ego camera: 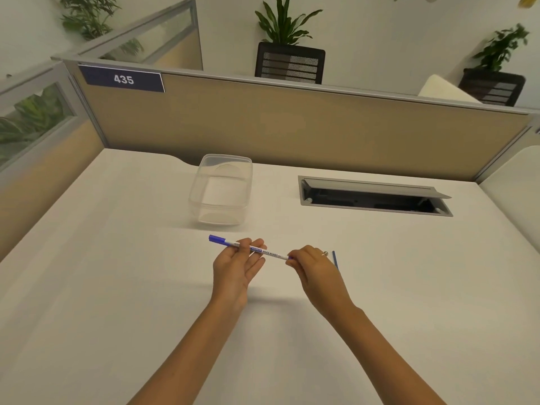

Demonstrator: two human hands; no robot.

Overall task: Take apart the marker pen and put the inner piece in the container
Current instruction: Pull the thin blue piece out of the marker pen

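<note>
A slim white marker pen (273, 252) with a blue cap at its left end is held level above the white desk. My left hand (238, 266) cradles its middle with loosely curled fingers. My right hand (312, 266) pinches the pen's right end, where a bit of blue shows at the fingertips. A thin blue rod (335, 259) pokes out behind my right hand; whether the hand holds it or it lies on the desk is hidden. A clear plastic container (201, 182) stands empty and lidless farther back, left of centre.
An open cable hatch (374, 197) is sunk into the desk (117, 273) at the back right. A beige partition (292, 124) with a "435" sign closes the far edge, and another runs along the left side. Black chairs and plants stand behind it.
</note>
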